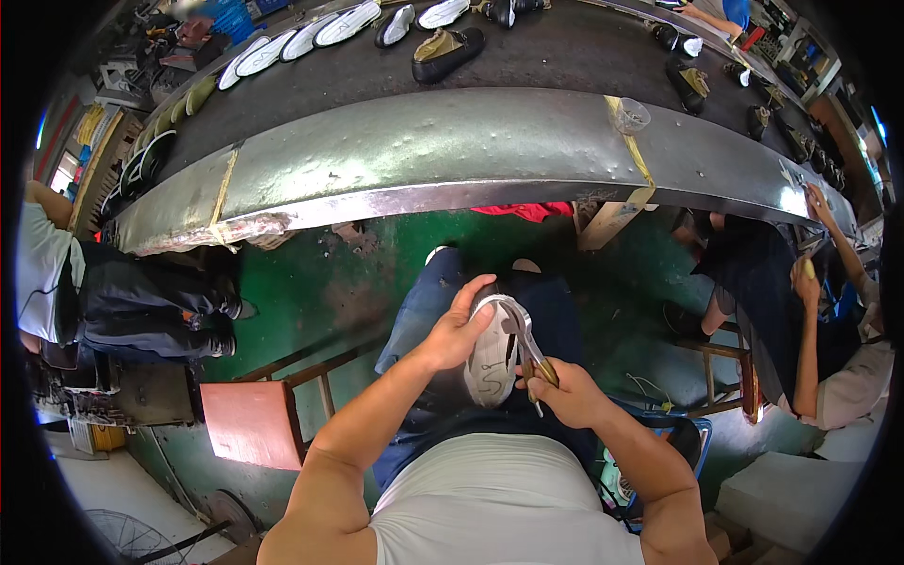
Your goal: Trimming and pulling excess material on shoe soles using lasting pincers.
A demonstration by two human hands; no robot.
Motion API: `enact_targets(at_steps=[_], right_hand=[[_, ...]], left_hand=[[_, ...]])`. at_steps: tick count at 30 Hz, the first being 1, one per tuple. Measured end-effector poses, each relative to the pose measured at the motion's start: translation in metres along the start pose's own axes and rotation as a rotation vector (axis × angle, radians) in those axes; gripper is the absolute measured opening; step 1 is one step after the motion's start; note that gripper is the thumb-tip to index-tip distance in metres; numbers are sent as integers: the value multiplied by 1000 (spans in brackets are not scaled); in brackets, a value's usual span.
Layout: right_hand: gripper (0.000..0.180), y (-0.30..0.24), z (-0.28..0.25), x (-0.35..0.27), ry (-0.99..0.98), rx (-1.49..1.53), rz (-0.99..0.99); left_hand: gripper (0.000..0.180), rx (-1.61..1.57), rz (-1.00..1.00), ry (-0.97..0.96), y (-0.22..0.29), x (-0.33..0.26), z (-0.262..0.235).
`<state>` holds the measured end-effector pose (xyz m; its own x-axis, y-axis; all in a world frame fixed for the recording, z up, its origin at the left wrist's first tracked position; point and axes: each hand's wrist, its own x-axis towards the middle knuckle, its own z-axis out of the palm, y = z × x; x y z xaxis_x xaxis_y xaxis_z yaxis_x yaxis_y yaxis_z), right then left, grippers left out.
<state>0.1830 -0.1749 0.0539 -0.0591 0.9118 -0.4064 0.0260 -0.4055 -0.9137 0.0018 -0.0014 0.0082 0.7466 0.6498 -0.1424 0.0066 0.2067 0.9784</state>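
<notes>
Over my lap I see a shoe with its pale grey-white sole turned up and dark marks on it. My left hand is closed round the far left end of the shoe, thumb on the sole. My right hand is closed on a hand tool with a yellow-brown handle, close to the shoe's right edge. A curved grey, shiny piece runs along that edge toward the tool. I cannot tell whether it belongs to the tool or to the sole.
Ahead runs a dark conveyor belt with a dented metal edge, carrying several shoes and white soles. A clear cup sits on the edge. A brown stool stands left. People work at left and right.
</notes>
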Motion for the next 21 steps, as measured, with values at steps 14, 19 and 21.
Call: enact_targets(at_steps=[14, 19, 21], right_hand=[[28, 40, 7, 57, 284, -554, -343], [29, -13, 10, 23, 194, -764, -206], [30, -27, 11, 12, 153, -896, -26]], left_hand=[[42, 67, 33, 88, -8, 6, -19], [43, 3, -6, 70, 8, -7, -15], [42, -215, -39, 165, 8, -8, -8]])
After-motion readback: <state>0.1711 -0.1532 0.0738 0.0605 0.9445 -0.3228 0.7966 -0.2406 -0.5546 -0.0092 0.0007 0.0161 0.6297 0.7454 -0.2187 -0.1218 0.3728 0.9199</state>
